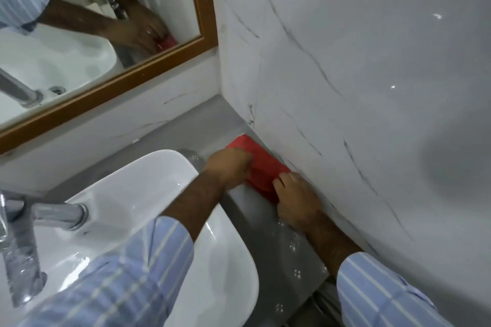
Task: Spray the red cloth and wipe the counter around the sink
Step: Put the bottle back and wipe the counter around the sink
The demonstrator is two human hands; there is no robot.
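Note:
A red cloth [261,166] lies flat on the grey counter [202,125], in the strip between the white sink [148,210] and the marble side wall. My left hand [228,166] presses on the cloth's left edge with the fingers curled down. My right hand [296,199] rests on the cloth's near end, fingers spread, close against the wall. Both hands cover part of the cloth. No spray bottle is in sight.
A chrome tap [29,236] stands at the sink's left side. The wood-framed mirror [204,8] hangs on the back wall above the counter. White marble wall [358,87] closes off the right side. Water drops [292,244] dot the counter near my right forearm.

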